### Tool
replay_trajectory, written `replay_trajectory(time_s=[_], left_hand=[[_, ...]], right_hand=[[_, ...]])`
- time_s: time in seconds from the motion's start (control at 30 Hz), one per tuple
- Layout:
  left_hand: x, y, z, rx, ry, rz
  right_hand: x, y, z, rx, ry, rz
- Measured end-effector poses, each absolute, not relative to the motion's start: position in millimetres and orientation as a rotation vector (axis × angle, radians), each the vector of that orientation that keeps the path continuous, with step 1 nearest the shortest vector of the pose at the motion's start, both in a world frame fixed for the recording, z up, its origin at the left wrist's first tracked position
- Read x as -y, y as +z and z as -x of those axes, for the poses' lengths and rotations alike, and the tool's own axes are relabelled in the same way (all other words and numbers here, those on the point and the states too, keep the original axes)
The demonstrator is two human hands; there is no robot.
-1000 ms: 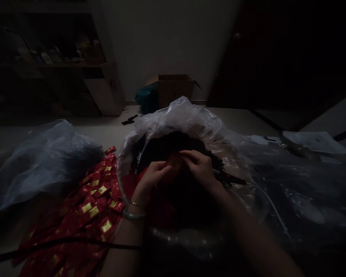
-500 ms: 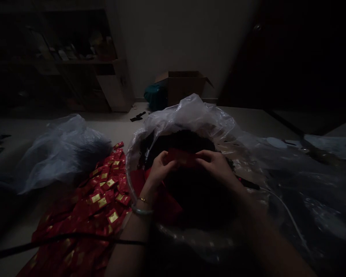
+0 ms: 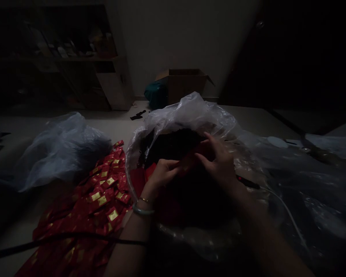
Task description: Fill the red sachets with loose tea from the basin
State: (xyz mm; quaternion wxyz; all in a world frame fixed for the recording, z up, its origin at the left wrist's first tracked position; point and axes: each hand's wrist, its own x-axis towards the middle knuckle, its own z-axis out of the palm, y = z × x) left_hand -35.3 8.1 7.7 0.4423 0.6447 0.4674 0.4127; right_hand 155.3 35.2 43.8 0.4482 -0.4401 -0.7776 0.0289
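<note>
In dim light, a small dark-red packet [image 3: 190, 157] stretches between my hands above a round tub lined with clear plastic [image 3: 128, 163]. My left hand [image 3: 163, 173], wearing a bracelet and a bangle, pinches its near left end. My right hand [image 3: 219, 159] holds its other end, thumb below and index finger at the top edge. Dark, loose material [image 3: 175, 144] fills the back of the tub. More red packets [image 3: 137, 181] lie inside at its left rim. The front of the tub is too dark to make out.
Many red packets with gold labels [image 3: 103, 192] are heaped on the floor at left, beside a clear plastic bag [image 3: 66, 146]. A black device with a red light [image 3: 248, 182] and white cable lies at right. Behind stand a cardboard box [image 3: 187, 84] and a teal bag [image 3: 156, 95].
The red packet has tilted, its right end now higher. My right hand has moved up and its fingers have spread further; my left hand has dropped slightly.
</note>
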Motion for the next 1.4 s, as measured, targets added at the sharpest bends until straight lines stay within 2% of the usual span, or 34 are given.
replay_trajectory(time_s=[0.33,0.57,0.77,0.97,1.2,1.33,1.4], left_hand=[[-10.2,9.3,29.5,-1.175,1.156,-1.370],[-9.3,11.4,30.8,-1.152,1.094,-1.501],[-12.2,5.9,30.6,-1.268,1.092,-1.559],[-13.3,-3.0,30.9,-1.245,1.067,-1.599],[-13.0,1.8,30.0,-1.240,1.142,-1.549],[-12.4,3.5,30.0,-1.244,1.232,-1.470],[-12.5,3.4,29.6,-1.249,1.233,-1.456]], right_hand=[[-37.5,28.7,-146.6,1.825,-0.108,1.087],[-43.9,36.7,-159.8,1.781,0.110,1.177],[-33.2,46.4,-156.4,1.960,-0.088,1.014],[-32.6,44.0,-150.9,2.117,0.187,1.013],[-41.0,37.4,-153.5,1.574,0.588,1.237],[-42.6,40.3,-156.7,1.561,0.887,1.200],[-43.1,41.2,-157.5,1.585,0.919,1.195]])
